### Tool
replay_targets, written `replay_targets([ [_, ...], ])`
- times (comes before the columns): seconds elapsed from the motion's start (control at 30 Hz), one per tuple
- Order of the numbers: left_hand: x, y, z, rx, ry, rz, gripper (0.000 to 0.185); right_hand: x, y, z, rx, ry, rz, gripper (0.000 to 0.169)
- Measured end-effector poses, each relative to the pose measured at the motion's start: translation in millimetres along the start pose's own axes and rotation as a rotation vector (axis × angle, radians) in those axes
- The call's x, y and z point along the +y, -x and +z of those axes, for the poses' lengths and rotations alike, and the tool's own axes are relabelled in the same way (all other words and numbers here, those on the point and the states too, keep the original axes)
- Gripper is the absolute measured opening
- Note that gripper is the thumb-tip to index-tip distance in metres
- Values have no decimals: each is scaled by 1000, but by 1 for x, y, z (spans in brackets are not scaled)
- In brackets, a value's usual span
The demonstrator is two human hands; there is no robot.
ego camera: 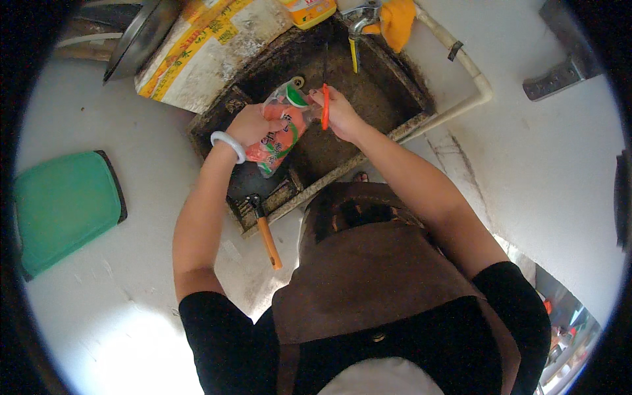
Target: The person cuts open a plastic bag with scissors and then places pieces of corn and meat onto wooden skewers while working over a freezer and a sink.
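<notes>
A clear plastic bag [276, 148] of pinkish-orange food, printed with green and dark writing, is held over a grimy sink [353, 128]. My left hand [254, 126] grips the bag's left side, thumb across its front. A white bangle [228, 146] circles that wrist. At the bag's upper right corner, my right hand [338, 111] pinches the plastic and also holds an orange-handled cutting tool [325, 106]. Its thin dark blade points away from me. Seen edge-on, the tool could be scissors or a knife; I cannot tell which.
A wooden-handled pan or strainer [267, 237] lies over the sink's near left corner. Behind stand a taped foam box [207, 54] and a yellow bottle [311, 12]. An orange cloth [397, 22] hangs by the faucet [363, 19]. A green board [69, 207] lies left, a cleaver [563, 79] right.
</notes>
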State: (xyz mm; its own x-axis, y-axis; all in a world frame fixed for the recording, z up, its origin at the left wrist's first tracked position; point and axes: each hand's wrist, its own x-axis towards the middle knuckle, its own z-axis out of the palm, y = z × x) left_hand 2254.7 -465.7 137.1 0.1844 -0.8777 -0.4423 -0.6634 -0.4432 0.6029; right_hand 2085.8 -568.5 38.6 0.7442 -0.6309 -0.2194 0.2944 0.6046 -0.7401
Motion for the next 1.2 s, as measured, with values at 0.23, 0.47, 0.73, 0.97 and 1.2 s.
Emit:
replay_targets([
  [0.23, 11, -27, -9, -152, -294, -89, 32, 12, 1, -14, 8, -114, 84, 21],
  [0.47, 10, -32, -16, -199, -370, -129, 36, 23, -5, -24, 55, 49, 181, 26],
  [0.73, 24, -27, -20, -171, -298, -136, 34, 29, -6, -30, 129, 304, 219, 27],
  [0.97, 20, -31, -21, -145, -352, -30, 31, 23, -5, -37, 152, 523, 210, 32],
  [1.2, 5, -22, -33, -84, -219, -114, 28, -32, 21, -46, -69, 1967, 452, 30],
])
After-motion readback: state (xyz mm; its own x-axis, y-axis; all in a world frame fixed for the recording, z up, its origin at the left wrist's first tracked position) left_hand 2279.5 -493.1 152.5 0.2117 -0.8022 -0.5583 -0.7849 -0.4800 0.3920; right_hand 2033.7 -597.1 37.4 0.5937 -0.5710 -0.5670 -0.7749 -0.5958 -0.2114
